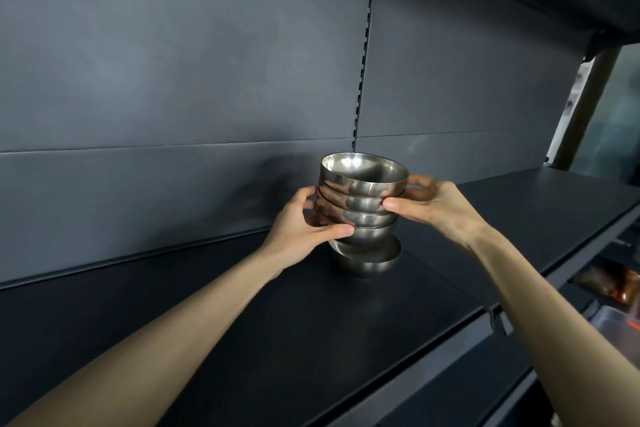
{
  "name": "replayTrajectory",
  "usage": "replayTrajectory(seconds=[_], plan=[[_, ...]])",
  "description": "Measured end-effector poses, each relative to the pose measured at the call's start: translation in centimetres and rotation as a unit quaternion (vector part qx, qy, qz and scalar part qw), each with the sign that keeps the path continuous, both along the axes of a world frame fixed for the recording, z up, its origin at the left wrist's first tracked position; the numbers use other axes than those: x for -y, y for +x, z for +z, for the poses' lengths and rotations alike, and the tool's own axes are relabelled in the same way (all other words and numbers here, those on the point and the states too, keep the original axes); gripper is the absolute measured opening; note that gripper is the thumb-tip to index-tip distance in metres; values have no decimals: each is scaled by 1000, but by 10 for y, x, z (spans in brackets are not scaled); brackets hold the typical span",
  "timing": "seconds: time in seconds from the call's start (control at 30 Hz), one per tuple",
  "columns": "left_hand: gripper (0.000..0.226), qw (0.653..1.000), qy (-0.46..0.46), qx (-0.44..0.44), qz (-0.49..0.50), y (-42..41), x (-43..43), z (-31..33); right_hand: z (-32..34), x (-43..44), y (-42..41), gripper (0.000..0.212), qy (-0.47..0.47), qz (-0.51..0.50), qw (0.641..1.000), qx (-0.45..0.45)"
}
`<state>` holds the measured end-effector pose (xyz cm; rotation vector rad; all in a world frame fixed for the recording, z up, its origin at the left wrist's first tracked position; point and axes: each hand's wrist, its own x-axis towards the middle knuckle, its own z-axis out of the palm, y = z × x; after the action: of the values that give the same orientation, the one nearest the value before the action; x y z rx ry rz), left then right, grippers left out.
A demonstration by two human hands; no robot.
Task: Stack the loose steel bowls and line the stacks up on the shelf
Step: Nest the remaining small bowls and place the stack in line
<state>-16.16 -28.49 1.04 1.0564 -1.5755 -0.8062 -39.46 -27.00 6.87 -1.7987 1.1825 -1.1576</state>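
Four nested shiny steel bowls (362,198), centre frame, clasped by left hand (304,222) and right hand (433,204); fifth steel bowl (367,260) beneath, partly hidden, on dark shelf (242,322).

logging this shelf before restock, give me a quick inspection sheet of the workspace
surface: dark shelf, bare apart from the bowls
job's things: stack of four nested steel bowls held tilted over a single bowl standing on the shelf
clutter: nothing seen on the shelf
grippers: left hand and right hand grip opposite sides of the stack
cables: nothing seen
surroundings: dark back panel, slotted upright, shelf above; blurred goods lower right
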Motion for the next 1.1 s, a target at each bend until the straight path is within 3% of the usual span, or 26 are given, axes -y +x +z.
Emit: replayTrajectory(seconds=[0.33, 0.5, 0.6, 0.8, 1.1], plan=[[78, 999, 30, 22, 7, -17, -6, -28, -30, 4, -15, 34, 25, 18, 999, 35], [77, 1000, 26, -9, -5, -24, -5, -31, -40, 5, -19, 59, 46, 13, 997, 57], [70, 1000, 23, -2, 2, -18, -7, -32, -42, 5, -14, 63, 46, 31, 994, 93], [71, 999, 19, -4, 27, 17, -30, -30, -41, 0, 22, 50, 43, 64, 992, 96], [65, 993, 8, -25, 118, 131, -112, -28, -40, -37, 145, 30, 49, 152, 984, 83]])
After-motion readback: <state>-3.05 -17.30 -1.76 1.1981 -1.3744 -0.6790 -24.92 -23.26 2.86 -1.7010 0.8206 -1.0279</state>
